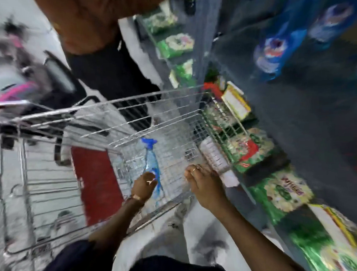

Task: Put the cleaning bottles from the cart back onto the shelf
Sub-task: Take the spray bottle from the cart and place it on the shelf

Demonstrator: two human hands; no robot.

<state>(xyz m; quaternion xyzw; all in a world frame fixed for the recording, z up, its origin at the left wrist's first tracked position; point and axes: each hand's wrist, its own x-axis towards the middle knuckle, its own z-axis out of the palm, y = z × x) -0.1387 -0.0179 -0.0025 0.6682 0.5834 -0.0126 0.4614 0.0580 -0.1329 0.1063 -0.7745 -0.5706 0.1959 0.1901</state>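
While the right hand (202,181) grips a white bottle (214,154), left-hand fingers (149,180) close round the spray bottle (152,165), nozzle pointing up-frame.

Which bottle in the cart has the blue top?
The clear spray bottle at the left hand; the white bottle by the right hand shows no blue.

Clear spray bottle (152,167) with blue trigger; silver wire cart (131,108); green packets (286,194).
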